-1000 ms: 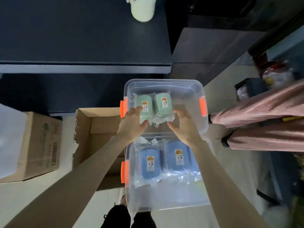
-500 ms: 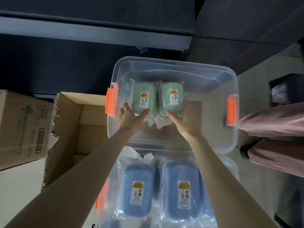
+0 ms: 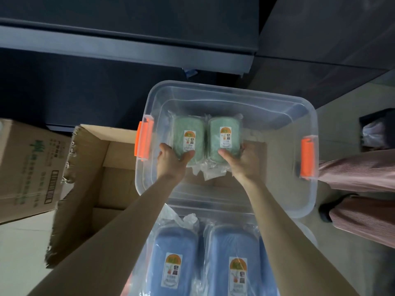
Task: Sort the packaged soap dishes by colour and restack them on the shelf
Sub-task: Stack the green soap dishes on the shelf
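Pale floor [image 3: 19, 253], dark shelf [image 3: 128, 50] edge across the top. Clear plastic bin [image 3: 235, 96] has rounded corners and orange latches [image 3: 142, 142] on both short sides. Left hand [image 3: 171, 162] grips the left green soap dish [image 3: 188, 133], thumb on top; right hand [image 3: 244, 162] grips the right green soap dish [image 3: 224, 127] the same way. Film-wrapped packs touch, left of the bin's centre, well apart from its right wall. Blue soap dishes [image 3: 175, 242] lie nearer. Open cardboard box [image 3: 102, 167] just beside the bin's left wall.

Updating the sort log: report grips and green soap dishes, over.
Left grip holds left green soap dish. Right grip holds right green soap dish. Both inside clear storage bin. Nothing blocking.
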`<state>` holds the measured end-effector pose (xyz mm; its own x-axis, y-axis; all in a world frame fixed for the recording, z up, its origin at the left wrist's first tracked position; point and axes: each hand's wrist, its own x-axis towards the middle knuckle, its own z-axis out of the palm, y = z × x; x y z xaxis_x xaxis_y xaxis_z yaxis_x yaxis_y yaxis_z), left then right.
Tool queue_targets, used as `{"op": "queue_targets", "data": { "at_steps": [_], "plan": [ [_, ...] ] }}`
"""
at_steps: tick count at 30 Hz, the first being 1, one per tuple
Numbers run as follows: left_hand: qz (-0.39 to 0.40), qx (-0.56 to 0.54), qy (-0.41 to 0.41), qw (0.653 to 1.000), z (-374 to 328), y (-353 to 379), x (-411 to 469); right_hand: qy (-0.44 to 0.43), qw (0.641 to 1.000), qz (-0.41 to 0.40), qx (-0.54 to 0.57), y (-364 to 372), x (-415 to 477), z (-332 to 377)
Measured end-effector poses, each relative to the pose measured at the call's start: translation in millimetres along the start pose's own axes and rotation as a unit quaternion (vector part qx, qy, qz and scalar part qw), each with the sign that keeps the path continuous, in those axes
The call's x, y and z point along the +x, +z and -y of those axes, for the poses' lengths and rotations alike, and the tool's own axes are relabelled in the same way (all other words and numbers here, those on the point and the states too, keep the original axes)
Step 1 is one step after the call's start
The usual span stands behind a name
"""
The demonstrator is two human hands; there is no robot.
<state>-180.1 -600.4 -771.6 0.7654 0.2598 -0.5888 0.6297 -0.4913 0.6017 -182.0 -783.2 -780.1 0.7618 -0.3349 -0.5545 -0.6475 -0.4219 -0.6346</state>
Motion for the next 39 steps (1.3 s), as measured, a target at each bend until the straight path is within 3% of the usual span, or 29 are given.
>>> {"op": "queue_targets", "data": {
  "at_steps": [5,9,16,23,29,39],
  "plan": [
    [-0.030,-0.016,0.006,0.999,-0.1,-8.2,-16.7,-0.027,0.999,-0.026,0.019,-7.8,-15.0,7.0],
    [-0.026,-0.039,0.022,0.999,-6.5,-26.9,-48.6,-0.048,0.989,-0.059,0.128,-20.7,-46.6,20.6],
    [-0.037,-0.182,0.039,0.982,-28.6,-98.4,-135.0,-0.097,0.964,-0.032,0.247,-60.2,-148.2,70.2],
    [-0.067,-0.295,0.084,0.949,-45.6,-204.5,-219.0,-0.155,0.937,0.039,0.310,-74.1,-257.8,150.3],
    [-0.079,-0.411,0.137,0.898,-25.6,-319.9,-274.4,-0.228,0.924,0.044,0.304,-53.5,-348.1,229.1],
    [-0.129,-0.410,0.265,0.863,31.1,-532.3,-321.1,-0.351,0.878,0.069,0.318,58.8,-507.3,366.2]
  ]
}}
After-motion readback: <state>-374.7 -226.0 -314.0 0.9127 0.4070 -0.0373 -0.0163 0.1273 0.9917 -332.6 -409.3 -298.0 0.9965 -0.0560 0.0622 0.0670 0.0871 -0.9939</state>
